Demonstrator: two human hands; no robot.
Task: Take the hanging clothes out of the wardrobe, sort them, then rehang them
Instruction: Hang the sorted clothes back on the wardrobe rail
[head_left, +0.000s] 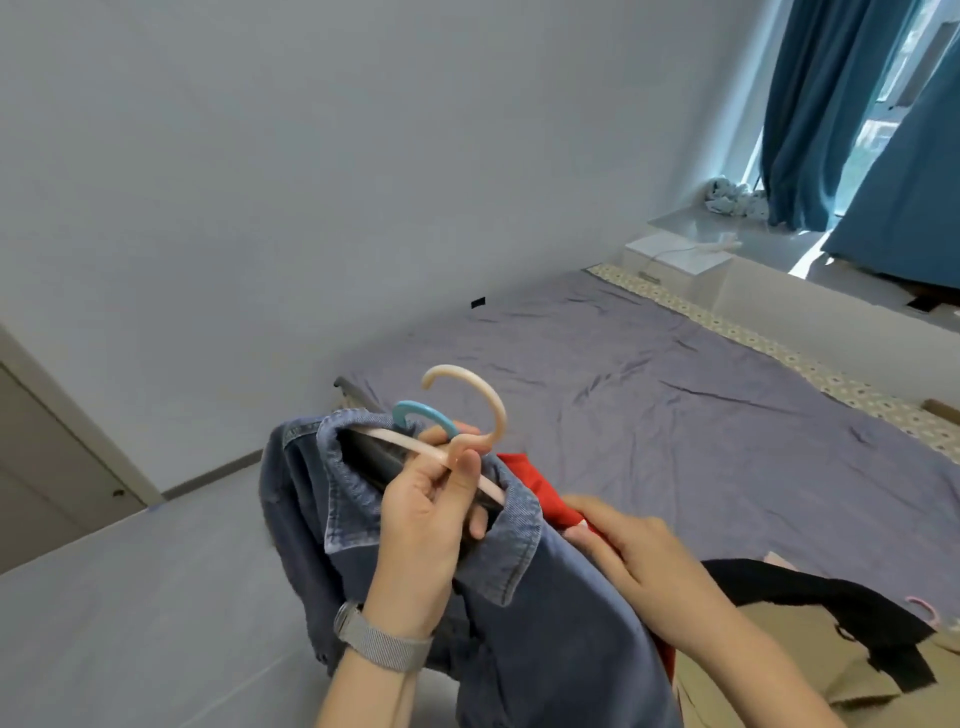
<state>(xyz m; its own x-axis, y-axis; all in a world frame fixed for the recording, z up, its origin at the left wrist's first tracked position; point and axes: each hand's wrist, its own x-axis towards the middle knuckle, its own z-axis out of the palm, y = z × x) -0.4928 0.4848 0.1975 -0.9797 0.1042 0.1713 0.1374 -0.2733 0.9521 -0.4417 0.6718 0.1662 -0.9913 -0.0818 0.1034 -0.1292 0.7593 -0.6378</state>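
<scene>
The left hand (431, 512) has its grip curled round the necks of two hangers, a cream hanger (467, 410) and a blue hanger (423, 415), with a denim shirt (519, 623) draped from them, held up over the near edge of the bed (675, 415). The right hand (631, 551) pinches a red garment (540, 499) tucked just behind the denim collar.

Denim looks heavy and fairly stiff, so it should hang steady if carried by the hanger neck, while the red cloth seems light, soft and prone to slipping off. The smooth plastic hooks could twist in the grip. More clothes, one black garment (831, 613) over a tan garment (779, 670), lie at the bed's near right corner.
</scene>
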